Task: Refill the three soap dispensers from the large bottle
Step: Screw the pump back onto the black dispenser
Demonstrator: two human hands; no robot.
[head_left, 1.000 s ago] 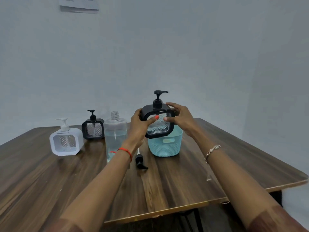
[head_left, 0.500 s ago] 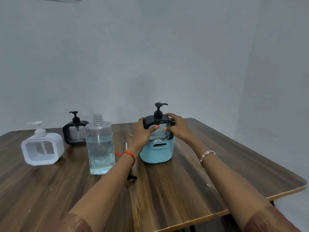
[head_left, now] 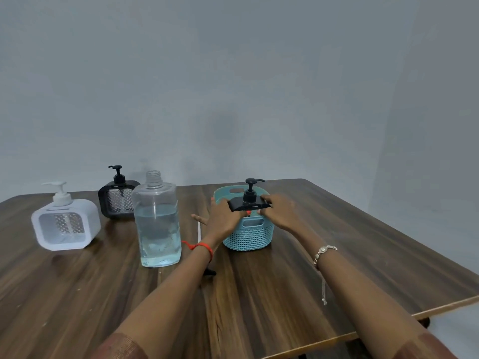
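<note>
Here left hand [head_left: 222, 218] and right hand [head_left: 280, 211] grip black dispenser [head_left: 241, 204] in basket [head_left: 249, 237]

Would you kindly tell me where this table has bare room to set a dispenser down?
Free: right of the teal basket to the table edge, and near left, before the large bottle. Crowded: around white dispenser and rear black dispenser.

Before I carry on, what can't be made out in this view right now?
All from the head view:
1. The held dispenser: its body and soap level are hidden by the basket wall, the left hand and the right hand.
2. The loose pump on the table: mostly behind the left forearm.
3. The rear dispenser: one side is behind the bottle, and its level is too small to tell.
</note>
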